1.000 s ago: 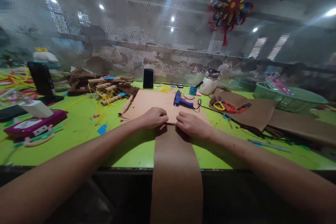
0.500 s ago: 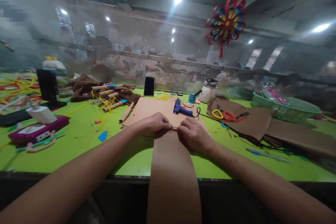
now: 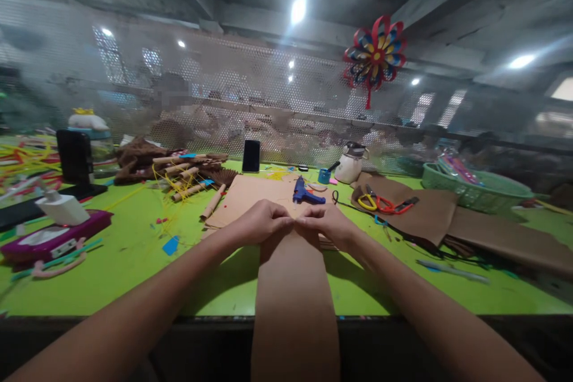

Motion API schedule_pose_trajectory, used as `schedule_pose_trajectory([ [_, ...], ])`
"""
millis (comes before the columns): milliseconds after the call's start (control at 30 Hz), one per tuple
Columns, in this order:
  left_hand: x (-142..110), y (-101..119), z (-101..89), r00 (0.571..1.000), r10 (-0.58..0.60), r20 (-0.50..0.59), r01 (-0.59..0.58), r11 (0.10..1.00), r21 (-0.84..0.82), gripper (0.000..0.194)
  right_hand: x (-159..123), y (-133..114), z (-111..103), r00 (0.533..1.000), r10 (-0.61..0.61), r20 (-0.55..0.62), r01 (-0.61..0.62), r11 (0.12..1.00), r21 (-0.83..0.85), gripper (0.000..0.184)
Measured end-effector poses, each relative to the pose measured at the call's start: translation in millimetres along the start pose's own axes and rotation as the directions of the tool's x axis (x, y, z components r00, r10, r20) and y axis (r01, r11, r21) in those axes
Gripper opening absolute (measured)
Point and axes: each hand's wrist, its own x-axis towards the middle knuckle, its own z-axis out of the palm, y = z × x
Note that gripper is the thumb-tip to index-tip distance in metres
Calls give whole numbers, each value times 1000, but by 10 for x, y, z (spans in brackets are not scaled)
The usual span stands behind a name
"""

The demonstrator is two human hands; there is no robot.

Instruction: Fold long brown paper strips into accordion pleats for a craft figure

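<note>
A long strip of brown paper [image 3: 295, 286] runs from the middle of the green table down over its front edge. My left hand [image 3: 266, 221] pinches the strip's far end between thumb and fingers. Close against it, my right hand [image 3: 329, 224] pinches the same end, the two sets of fingertips almost meeting. Just beyond the fingers lies a blue glue gun [image 3: 308, 192], resting on a flat brown sheet [image 3: 250, 188]. The edge under my fingertips is hidden.
Orange-handled pliers [image 3: 394, 206] and brown paper [image 3: 430, 215] lie to the right, near a green basket [image 3: 478, 188]. Rolled paper tubes [image 3: 185, 185] with yellow strands are at the left. A purple power strip [image 3: 58, 236] sits far left. A phone [image 3: 251, 156] stands behind.
My right hand has shifted left, so its fingertips now come close to my left hand's. The view has tilted up a little. Both hands keep their hold on the strip's end.
</note>
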Motion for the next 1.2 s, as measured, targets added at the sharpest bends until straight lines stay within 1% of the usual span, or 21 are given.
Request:
schedule_pose_trajectory([
  [67, -19, 10, 8, 1000, 27, -6, -27, 1000, 2, 35, -20, 2, 25, 999, -42, -20, 42, 999, -21, 33],
  [133, -30, 11, 25, 999, 38, -14, -38, 999, 3, 35, -42, -12, 45, 995, -97, -24, 95, 992, -88, 31],
  [200, -34, 8, 49, 999, 39, -19, -39, 999, 4, 35, -61, -30, 63, 989, -148, -21, 144, 978, -150, 28],
  [300, -35, 19, 74, 999, 33, -23, -33, 999, -1, 34, -80, -52, 72, 978, -207, -23, 198, 960, -197, 24],
  [400, -42, 61, 73, 999, 30, -15, -30, 999, -10, 33, -92, -66, 48, 974, -225, -33, 212, 950, -228, 22],
  [500, -54, 98, 70, 999, 47, -15, -47, 999, -16, 36, -107, -80, 12, 976, -215, -43, 195, 942, -275, 23],
  [667, -62, 93, 96, 997, 74, -15, -74, 997, -11, 38, -140, -108, -10, 978, -204, -36, 180, 924, -338, 24],
  [867, -63, 69, 99, 997, 67, -23, -68, 997, -32, 37, -146, -72, -58, 994, -93, -59, 74, 958, -278, 34],
  [1067, -41, 31, 106, 999, 40, -26, -43, 993, -113, 32, -114, -13, -197, 992, -110, -65, 88, 957, -276, 33],
  [1133, -35, 8, 108, 999, 30, -42, -35, 992, -122, 31, -100, 6, -231, 992, -106, -68, 90, 974, -206, 33],
  [1200, -31, -19, 102, 998, 23, -65, -31, 993, -115, 31, -82, 28, -258, 992, -101, -82, 95, 993, -73, 34],
])
